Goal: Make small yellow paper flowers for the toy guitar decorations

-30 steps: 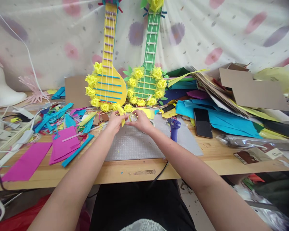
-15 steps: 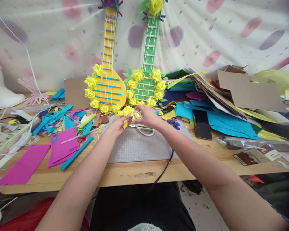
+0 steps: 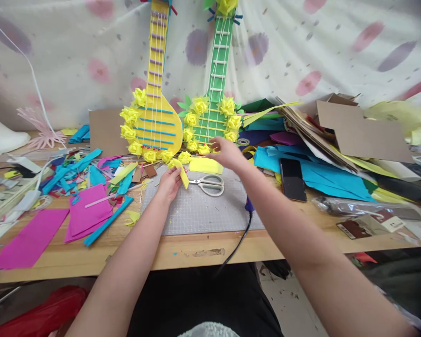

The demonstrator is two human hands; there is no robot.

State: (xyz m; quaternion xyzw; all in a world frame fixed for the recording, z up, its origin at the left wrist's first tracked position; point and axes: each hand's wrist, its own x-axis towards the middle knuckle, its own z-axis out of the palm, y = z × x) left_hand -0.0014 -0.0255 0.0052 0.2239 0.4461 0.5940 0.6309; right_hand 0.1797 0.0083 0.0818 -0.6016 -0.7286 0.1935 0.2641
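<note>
My left hand (image 3: 170, 183) pinches a folded yellow paper strip (image 3: 184, 177) over the grey cutting mat (image 3: 196, 215). To the right, my right hand (image 3: 227, 153) is raised with fingers curved and apart, in front of the green paper guitar's (image 3: 210, 124) lower edge; I see nothing held in it. Scissors (image 3: 211, 185) with pale handles lie on the mat between the hands. Behind them rests a flat yellow paper piece (image 3: 206, 165). A ring-shaped roll (image 3: 243, 142) sits on dark blue paper behind my right hand. A blue-handled tool (image 3: 249, 205) with a black cable is partly hidden by my right forearm.
A yellow paper guitar (image 3: 157, 124) edged with yellow paper roses leans at the back. Paper scraps and magenta sheets (image 3: 91, 213) cover the left side. A phone (image 3: 292, 179), blue paper (image 3: 330, 180) and stacked cardboard (image 3: 365, 131) occupy the right.
My hands have moved apart, the right one up and to the right. The ring-shaped roll has left my right hand's fingers. The scissors and flat yellow paper show more fully.
</note>
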